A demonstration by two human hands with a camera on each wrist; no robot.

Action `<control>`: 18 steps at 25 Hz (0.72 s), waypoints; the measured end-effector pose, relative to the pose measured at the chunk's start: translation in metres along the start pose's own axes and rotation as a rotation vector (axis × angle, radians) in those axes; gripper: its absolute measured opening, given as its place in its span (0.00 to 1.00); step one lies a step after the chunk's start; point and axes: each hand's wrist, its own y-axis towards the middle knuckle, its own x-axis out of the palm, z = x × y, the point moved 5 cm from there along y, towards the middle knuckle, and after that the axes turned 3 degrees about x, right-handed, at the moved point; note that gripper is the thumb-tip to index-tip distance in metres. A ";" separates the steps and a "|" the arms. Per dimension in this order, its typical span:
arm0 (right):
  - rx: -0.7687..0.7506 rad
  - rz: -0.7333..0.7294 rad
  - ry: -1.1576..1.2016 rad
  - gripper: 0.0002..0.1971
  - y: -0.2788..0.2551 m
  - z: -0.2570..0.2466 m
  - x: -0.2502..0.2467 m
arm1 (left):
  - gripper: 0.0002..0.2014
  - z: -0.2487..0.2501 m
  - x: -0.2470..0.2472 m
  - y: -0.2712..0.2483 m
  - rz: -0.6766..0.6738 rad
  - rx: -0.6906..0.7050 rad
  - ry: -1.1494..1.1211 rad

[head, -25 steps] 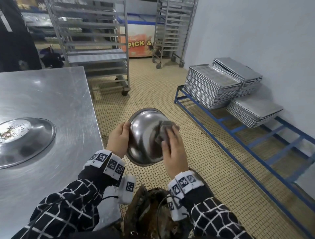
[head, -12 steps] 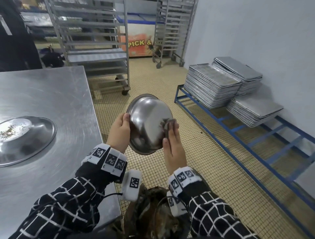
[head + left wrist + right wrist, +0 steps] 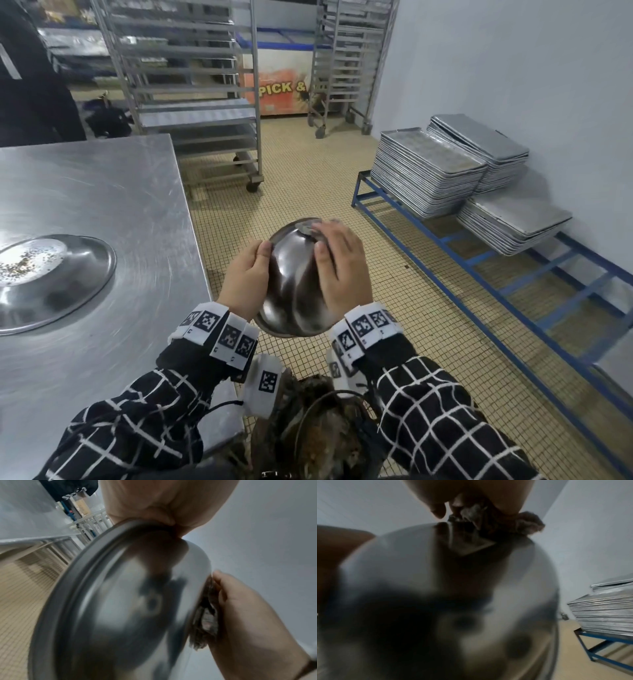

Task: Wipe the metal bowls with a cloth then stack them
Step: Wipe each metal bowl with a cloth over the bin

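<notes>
I hold a metal bowl (image 3: pixel 291 274) upside down in the air past the table's right edge, its outside toward me. My left hand (image 3: pixel 246 274) grips its left rim (image 3: pixel 82 563). My right hand (image 3: pixel 342 263) lies over the bowl's right side and base, pressing a bunched grey-brown cloth (image 3: pixel 306 228) against it. The cloth (image 3: pixel 204 622) is squeezed between my right hand (image 3: pixel 248 622) and the bowl's wall (image 3: pixel 128 601). The right wrist view shows the cloth (image 3: pixel 488 520) bunched on top of the blurred bowl (image 3: pixel 453 588).
A steel table (image 3: pixel 102 192) on the left carries a wide metal dish (image 3: pixel 85 270) with dark specks in it. Stacks of baking trays (image 3: pixel 428 171) sit on a blue floor rack (image 3: pixel 513 291) at right. Wheeled racks (image 3: pixel 205 102) stand behind. A dark bin (image 3: pixel 308 438) is below my arms.
The bowl has tipped so its base points up and away, and it has come lower. My right hand slid the cloth from the bowl's right side up onto its base.
</notes>
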 end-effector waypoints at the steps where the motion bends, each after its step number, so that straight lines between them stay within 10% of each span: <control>1: 0.078 -0.011 0.037 0.23 0.002 0.011 -0.002 | 0.16 -0.002 -0.002 0.000 -0.010 0.014 0.022; 5: 0.369 -0.023 0.236 0.20 -0.026 0.037 -0.002 | 0.16 -0.010 -0.012 0.003 0.016 0.033 0.019; 14: -0.095 -0.213 -0.035 0.25 -0.017 -0.028 0.017 | 0.14 -0.001 -0.012 0.002 0.019 0.158 0.153; 18: 0.195 -0.064 0.127 0.21 -0.009 0.001 0.002 | 0.16 -0.010 -0.023 0.005 0.027 0.148 0.077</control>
